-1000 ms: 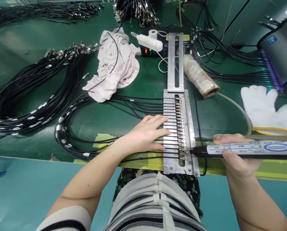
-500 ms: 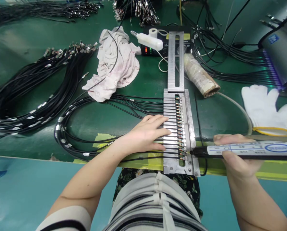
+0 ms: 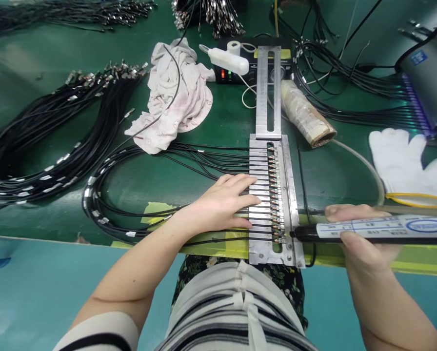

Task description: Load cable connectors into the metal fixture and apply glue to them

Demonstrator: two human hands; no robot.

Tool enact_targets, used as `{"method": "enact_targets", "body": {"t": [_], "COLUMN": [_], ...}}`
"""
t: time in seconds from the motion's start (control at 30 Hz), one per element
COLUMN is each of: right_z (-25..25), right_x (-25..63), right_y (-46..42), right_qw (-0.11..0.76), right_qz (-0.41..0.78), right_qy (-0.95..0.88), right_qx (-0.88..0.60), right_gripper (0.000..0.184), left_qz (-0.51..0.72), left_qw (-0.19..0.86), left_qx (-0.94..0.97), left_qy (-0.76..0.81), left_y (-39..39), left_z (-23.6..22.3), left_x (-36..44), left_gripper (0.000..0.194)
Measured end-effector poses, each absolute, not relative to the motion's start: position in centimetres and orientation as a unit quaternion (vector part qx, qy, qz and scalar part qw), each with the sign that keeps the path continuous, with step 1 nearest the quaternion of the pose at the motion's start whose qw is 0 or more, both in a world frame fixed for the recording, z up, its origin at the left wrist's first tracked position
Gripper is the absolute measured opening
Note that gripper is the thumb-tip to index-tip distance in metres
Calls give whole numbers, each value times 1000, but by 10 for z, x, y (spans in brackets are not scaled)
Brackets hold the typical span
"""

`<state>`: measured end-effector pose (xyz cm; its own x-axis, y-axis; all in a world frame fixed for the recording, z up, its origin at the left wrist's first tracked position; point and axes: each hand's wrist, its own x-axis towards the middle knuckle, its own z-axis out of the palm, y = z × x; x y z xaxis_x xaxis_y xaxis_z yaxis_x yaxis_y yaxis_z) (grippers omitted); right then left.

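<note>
A slotted metal fixture lies near the table's front edge, with several thin black cables laid side by side across it, their small brass ends lined up in its slot. My left hand lies flat with fingers stretched out, pressing the cables onto the fixture's left half. My right hand is closed round a labelled dispensing syringe held level. Its black tip touches the nearest cable ends at the fixture's lower right.
Large bundles of black cables lie at the left and back. A crumpled white cloth, a white hand tool, a black control box, a wrapped roll, a white glove and a grey machine surround the fixture.
Barely anything differs: the view has shifted very slightly. Both hands and the syringe stay where they were.
</note>
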<state>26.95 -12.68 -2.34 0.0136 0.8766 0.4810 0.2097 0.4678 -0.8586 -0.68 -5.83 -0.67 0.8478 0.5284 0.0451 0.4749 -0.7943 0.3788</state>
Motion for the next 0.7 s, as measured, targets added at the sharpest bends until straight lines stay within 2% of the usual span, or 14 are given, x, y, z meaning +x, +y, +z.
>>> {"method": "enact_targets", "body": {"t": [0.7], "right_z": [-28], "right_x": [273], "right_y": [-127], "right_qw": [589], "right_qz": [305], "right_qy": [-624], "right_qx": [-413], "right_gripper": [16], "left_qz": [74], "left_qw": [172], "left_qx": [946], "left_qy": [263], "left_y": [-58], "left_z": [-7], "left_x": [-7], "left_gripper": [44]}}
